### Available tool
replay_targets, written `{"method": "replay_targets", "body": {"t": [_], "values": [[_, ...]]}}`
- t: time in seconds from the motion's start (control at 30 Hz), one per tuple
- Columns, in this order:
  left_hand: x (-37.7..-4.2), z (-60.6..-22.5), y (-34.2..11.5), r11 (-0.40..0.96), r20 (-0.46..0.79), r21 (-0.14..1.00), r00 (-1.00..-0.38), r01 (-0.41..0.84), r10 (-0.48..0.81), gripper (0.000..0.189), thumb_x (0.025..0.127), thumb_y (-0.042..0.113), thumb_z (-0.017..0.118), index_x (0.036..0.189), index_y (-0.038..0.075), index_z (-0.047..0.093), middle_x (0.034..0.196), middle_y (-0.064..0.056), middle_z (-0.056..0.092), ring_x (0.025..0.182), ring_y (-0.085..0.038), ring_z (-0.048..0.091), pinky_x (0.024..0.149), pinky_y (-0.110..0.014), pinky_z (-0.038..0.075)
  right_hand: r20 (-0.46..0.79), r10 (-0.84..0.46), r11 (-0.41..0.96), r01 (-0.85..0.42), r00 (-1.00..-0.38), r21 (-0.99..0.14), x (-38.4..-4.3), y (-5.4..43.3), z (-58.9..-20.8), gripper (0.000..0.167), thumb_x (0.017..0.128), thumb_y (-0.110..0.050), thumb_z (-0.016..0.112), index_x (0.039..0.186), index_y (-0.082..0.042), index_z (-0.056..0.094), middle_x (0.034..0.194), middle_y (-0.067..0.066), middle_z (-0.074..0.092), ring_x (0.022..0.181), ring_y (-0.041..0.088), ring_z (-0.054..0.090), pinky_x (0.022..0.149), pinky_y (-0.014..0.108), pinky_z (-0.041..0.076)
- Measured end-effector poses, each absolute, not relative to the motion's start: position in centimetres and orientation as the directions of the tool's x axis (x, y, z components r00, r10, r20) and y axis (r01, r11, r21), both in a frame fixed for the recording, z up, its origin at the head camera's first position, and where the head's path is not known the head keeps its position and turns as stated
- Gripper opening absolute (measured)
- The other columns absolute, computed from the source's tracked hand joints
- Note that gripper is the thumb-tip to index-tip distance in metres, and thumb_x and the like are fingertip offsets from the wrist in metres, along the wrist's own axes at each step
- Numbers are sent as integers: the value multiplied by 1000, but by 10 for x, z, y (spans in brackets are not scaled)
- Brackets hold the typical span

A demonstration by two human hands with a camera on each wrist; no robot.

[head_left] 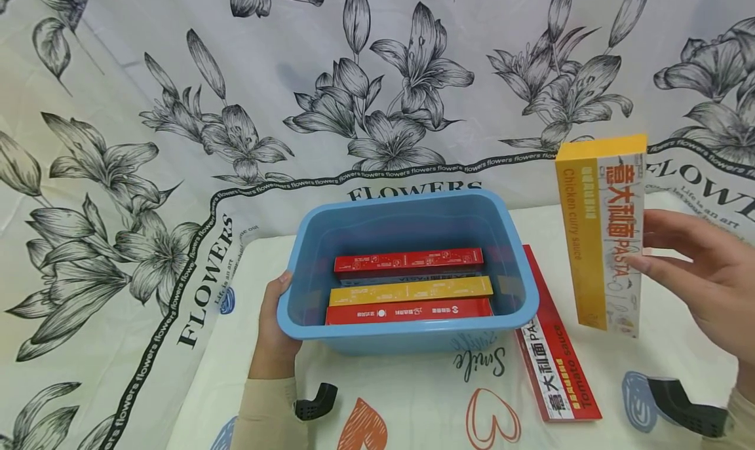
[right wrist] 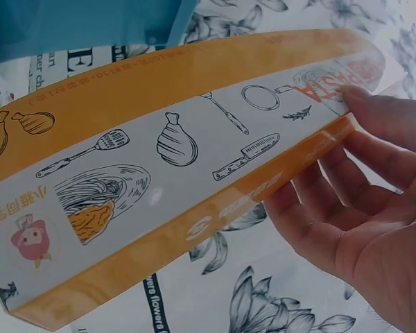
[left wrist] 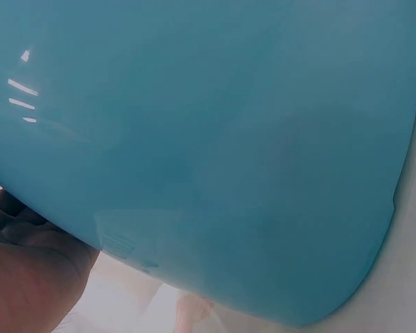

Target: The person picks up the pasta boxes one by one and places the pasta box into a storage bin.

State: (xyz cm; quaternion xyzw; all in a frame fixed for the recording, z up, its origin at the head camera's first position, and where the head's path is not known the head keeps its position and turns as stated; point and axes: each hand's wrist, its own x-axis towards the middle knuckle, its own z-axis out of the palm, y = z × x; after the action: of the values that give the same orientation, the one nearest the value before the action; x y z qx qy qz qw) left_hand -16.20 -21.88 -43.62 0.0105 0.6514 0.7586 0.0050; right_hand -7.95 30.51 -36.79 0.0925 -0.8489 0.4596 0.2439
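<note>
My right hand [head_left: 702,266] pinches a yellow-and-white pasta box [head_left: 601,240], marked "Chicken curry sauce", by its side. It stands upright in the air, right of a blue plastic bin [head_left: 389,342]. In the right wrist view the thumb presses the printed white face and the fingers [right wrist: 326,215] lie along the opposite edge. My left hand [head_left: 277,325] grips the bin's left rim, thumb on top; the bin's wall [left wrist: 215,152] fills most of the left wrist view. Inside lie a red box [head_left: 407,260], a yellow box [head_left: 413,291] and another red box [head_left: 407,311].
A red-and-white tomato sauce pasta box [head_left: 557,352] lies on the table right of the bin, its far end beside the bin's wall. The table wears a white cloth [head_left: 436,397] with hearts. A flower-printed sheet [head_left: 265,76] hangs behind.
</note>
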Motion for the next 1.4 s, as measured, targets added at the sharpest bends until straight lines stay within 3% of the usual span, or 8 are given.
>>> {"method": "replay_targets", "body": {"t": [0.4,1.17,1.4], "values": [[-160,-433,-219,-155,-2,988,-1000,-3,9,78,102,52,41,170,14,36,166,-13,43,148,-43,40,119,-72,25,536,13,535,-447,-844,-717,-80,298,-348,69,94,30,63,156,0,56,146,7,62,123,16,60,96,12,48],[-162,-436,-219,-150,13,989,-1000,9,27,77,103,53,44,169,15,38,165,-12,45,148,-43,41,119,-73,26,564,-84,635,-480,-822,-605,-81,278,-322,73,98,24,62,163,-8,48,154,5,53,128,13,53,96,10,42],[-161,-435,-219,-146,12,989,-1000,10,12,77,102,53,45,169,16,39,165,-12,45,147,-44,42,118,-75,27,512,-74,633,-437,-856,-639,-84,277,-315,73,99,18,66,163,-12,49,151,-2,54,126,12,53,95,7,40]]}}
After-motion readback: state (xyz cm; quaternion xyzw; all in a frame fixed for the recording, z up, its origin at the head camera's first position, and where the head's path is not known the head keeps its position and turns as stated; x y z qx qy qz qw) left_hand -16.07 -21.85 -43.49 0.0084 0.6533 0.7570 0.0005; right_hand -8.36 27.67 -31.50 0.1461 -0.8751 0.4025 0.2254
